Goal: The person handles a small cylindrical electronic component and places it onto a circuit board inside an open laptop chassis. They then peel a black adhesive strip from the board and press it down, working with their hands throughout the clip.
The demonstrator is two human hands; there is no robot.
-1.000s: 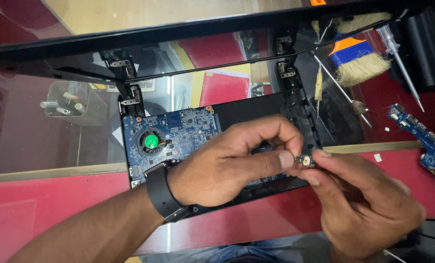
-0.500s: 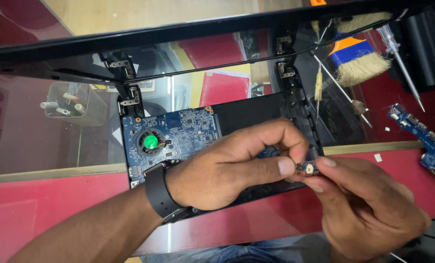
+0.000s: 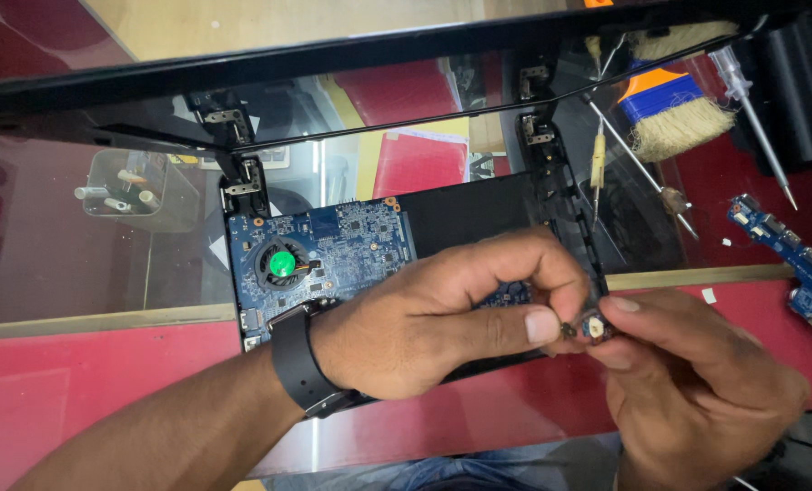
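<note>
An opened laptop base lies on a glass counter, its blue motherboard bare, with a round fan that has a green hub. My left hand, a black watch on its wrist, reaches over the base and pinches a small blue circuit part at the base's right front corner. My right hand comes up from below and pinches the same part from the right side. Both thumbs press near it. The part is mostly hidden by my fingers.
A brush with a blue and orange handle, a screwdriver and thin tools lie at the back right. A narrow blue circuit board rests on the red surface at right. A clear box of small parts sits under the glass, left.
Both hands have stayed on the small part at the base's right front corner, with only slight finger shifts. Nothing else has moved.
</note>
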